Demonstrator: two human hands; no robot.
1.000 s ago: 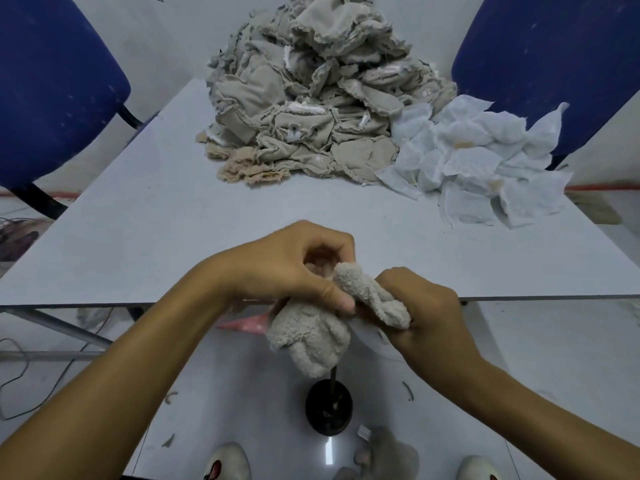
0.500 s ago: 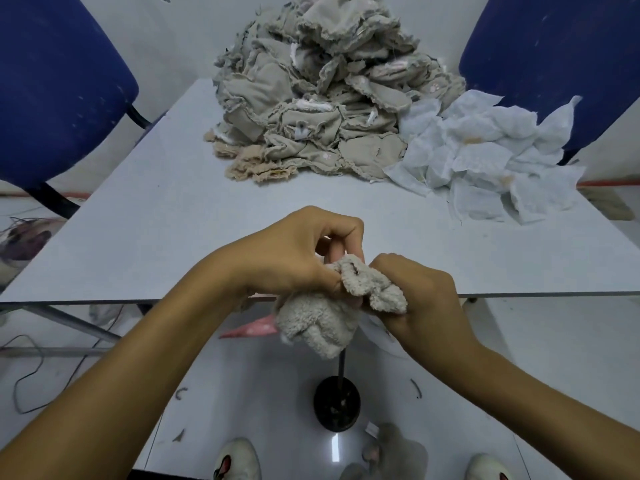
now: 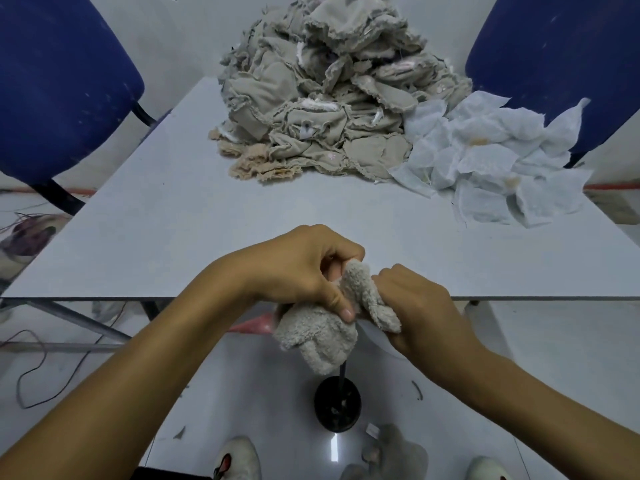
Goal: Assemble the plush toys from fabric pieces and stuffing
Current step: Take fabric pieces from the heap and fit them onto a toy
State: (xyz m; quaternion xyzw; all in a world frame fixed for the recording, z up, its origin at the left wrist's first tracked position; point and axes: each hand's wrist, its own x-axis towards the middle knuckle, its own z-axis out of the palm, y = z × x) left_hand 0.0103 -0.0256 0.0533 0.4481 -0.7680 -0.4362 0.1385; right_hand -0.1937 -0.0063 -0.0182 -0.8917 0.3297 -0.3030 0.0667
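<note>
A fuzzy beige plush skin (image 3: 320,336) hangs just below the near edge of the white table (image 3: 194,216). My left hand (image 3: 298,268) grips its upper part, thumb pressed down on the fabric and fingers curled over the top. My right hand (image 3: 415,306) holds the other end, fingers wrapped round a fuzzy flap. The lower lobe of the skin dangles free. A tall heap of beige fabric pieces (image 3: 322,88) sits at the table's far side, with a pile of white fabric pieces (image 3: 491,161) to its right.
Blue chair backs stand at the far left (image 3: 59,84) and far right (image 3: 561,53). On the floor below are a black round base with a thin rod (image 3: 337,405), another plush piece (image 3: 394,455), my white shoes (image 3: 237,460), and cables (image 3: 34,368) at the left.
Both hands have shifted slightly on the plush skin. Its lower lobe, bunched up half a second ago, now hangs down longer again. The hands stay at the table's near edge.
</note>
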